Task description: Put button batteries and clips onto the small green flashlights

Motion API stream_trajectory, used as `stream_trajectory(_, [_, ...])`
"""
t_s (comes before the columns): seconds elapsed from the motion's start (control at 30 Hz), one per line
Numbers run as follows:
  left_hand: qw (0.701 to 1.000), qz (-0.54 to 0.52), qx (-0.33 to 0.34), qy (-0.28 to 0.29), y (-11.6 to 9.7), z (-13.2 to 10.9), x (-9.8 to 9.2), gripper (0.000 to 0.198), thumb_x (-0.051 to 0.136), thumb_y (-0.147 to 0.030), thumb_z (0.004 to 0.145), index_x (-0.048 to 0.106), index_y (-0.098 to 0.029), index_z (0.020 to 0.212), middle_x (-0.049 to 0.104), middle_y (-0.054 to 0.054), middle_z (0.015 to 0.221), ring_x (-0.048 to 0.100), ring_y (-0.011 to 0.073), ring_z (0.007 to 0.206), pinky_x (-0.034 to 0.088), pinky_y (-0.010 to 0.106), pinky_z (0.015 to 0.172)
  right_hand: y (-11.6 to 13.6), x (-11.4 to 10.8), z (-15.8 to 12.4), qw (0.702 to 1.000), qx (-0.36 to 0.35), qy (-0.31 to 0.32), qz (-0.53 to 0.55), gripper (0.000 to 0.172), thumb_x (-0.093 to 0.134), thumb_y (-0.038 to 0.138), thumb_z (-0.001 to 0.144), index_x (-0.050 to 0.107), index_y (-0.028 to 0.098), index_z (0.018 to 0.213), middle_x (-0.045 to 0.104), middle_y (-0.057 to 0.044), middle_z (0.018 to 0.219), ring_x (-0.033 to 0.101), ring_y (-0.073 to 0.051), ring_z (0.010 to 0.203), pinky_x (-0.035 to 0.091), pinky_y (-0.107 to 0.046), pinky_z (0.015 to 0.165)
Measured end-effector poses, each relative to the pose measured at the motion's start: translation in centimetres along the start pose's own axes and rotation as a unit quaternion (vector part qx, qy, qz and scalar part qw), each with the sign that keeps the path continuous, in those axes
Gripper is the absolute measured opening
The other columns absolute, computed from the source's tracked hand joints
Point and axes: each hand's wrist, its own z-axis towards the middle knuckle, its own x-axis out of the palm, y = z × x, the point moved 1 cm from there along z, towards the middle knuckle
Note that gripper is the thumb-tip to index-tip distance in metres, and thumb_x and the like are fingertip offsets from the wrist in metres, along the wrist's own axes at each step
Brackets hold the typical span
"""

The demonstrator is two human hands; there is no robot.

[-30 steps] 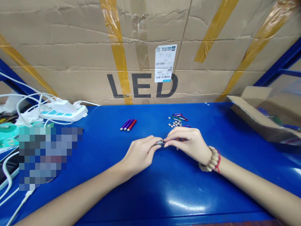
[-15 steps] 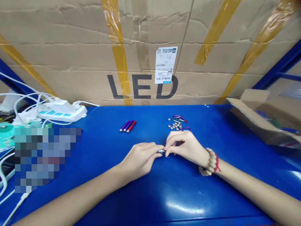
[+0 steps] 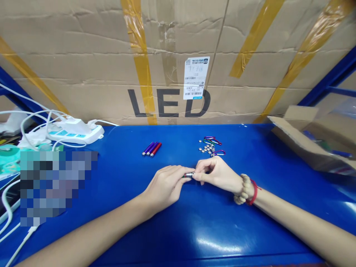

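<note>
Being held between two hands at the middle of a blue surface (image 3: 194,230): a small silver cylinder (image 3: 189,174).

At far left a white power strip (image 3: 75,132) with its cables is seen on the surface, and further right three slim coloured tubes (image 3: 151,148) are laid side by side. Nearer the front, the left hand (image 3: 167,185) is closed in a grip on the left end of the cylinder, most of which is hidden in the fingers. The right end is pinched by the fingertip grip of the right hand (image 3: 218,174), whose wrist is ringed by a bead bracelet (image 3: 244,191). Just behind that hand, button cells (image 3: 205,148) and coloured clips (image 3: 213,141) are scattered. An open cardboard box (image 3: 303,144) is seen at far right.
</note>
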Motion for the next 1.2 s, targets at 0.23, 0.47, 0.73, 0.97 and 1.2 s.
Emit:
stream_trajectory(0.23, [0.995, -0.035, -0.095, 0.000, -0.2, 0.5, -0.1, 0.018, 0.044, -0.015, 0.086, 0.059, -0.018, 0.094, 0.068, 0.002, 0.089, 0.064, 0.0120, 0.079, 0.048, 0.021, 0.071, 0.3, -0.3, 0.1, 1.000, -0.006, -0.018, -0.016, 0.028, 0.070, 0.040, 0.066, 0.065, 0.013, 0.074, 0.054, 0.004, 0.046, 0.046, -0.005, 0.039, 0.034, -0.015, 0.037])
stream_trajectory(0.47, [0.990, -0.068, -0.127, -0.002, 0.0, 0.7, -0.1, 0.016, 0.045, -0.015, 0.085, 0.059, -0.018, 0.092, 0.067, 0.000, 0.086, 0.062, 0.0099, 0.076, 0.047, 0.017, 0.068, 0.6, -0.8, -0.1, 0.971, -0.168, -0.116, -0.121, 0.022, 0.073, 0.034, 0.065, 0.068, 0.016, 0.076, 0.064, -0.002, 0.074, 0.051, -0.006, 0.050, 0.044, -0.019, 0.047])
stream_trajectory(0.73, [0.986, -0.082, -0.148, 0.012, 0.2, 0.6, 0.0, 0.016, 0.045, -0.018, 0.085, 0.059, -0.019, 0.092, 0.066, 0.001, 0.084, 0.062, 0.0113, 0.074, 0.048, 0.018, 0.064, 0.9, -0.9, -0.1, 0.951, -0.242, -0.111, -0.157, 0.014, 0.072, 0.031, 0.068, 0.070, 0.017, 0.072, 0.065, -0.003, 0.074, 0.052, -0.007, 0.051, 0.046, -0.021, 0.050])
stream_trajectory(0.97, [0.985, -0.096, -0.133, 0.050, 0.3, 0.7, 0.0, 0.016, 0.044, -0.019, 0.086, 0.060, -0.019, 0.090, 0.065, -0.001, 0.076, 0.059, 0.0085, 0.063, 0.043, 0.016, 0.057, 1.1, -0.9, -0.3, 0.934, -0.272, -0.125, -0.196, 0.013, 0.070, 0.032, 0.070, 0.071, 0.019, 0.071, 0.066, -0.002, 0.070, 0.057, -0.010, 0.059, 0.048, -0.022, 0.054])
stream_trajectory(1.2, [0.976, -0.129, -0.136, 0.115, 0.5, 0.6, -0.3, 0.014, 0.045, -0.021, 0.086, 0.058, -0.019, 0.089, 0.065, -0.001, 0.079, 0.058, 0.0083, 0.064, 0.042, 0.016, 0.058, 1.1, -0.7, -0.6, 0.929, -0.292, -0.102, -0.205, 0.014, 0.067, 0.032, 0.073, 0.070, 0.019, 0.068, 0.067, -0.002, 0.069, 0.061, -0.011, 0.063, 0.049, -0.023, 0.060])
